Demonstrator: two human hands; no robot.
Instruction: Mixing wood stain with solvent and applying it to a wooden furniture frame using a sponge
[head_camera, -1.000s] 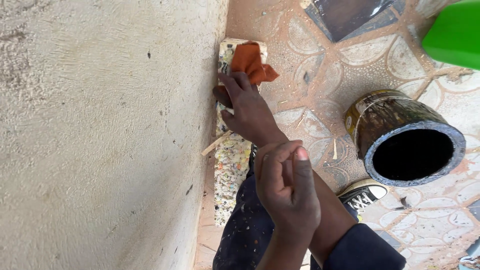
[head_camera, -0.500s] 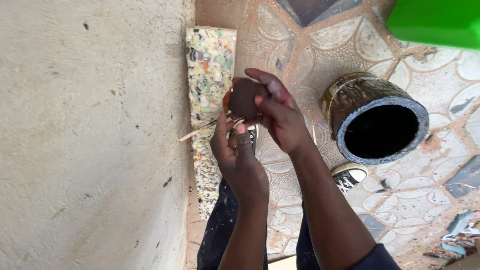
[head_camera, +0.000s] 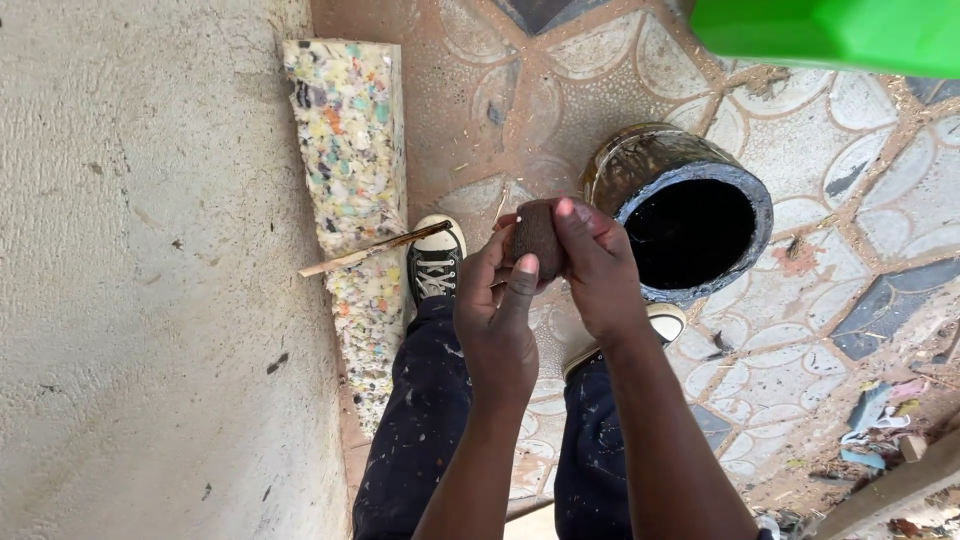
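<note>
Patterned floor tiles across the right and top of the frame, rough plastered wall filling the left. Both hands raised at frame centre, left hand and right hand closed together around a dark brown lump. Just right of it, a black bucket tipped on its side. Against the wall's foot, a speckled foam slab with a thin stick across it. Green plastic at upper right.

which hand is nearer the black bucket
Right. The right hand is just left of the bucket rim in view, gripping a brown lump. The left hand is farther left and lower, also on the lump.
</note>
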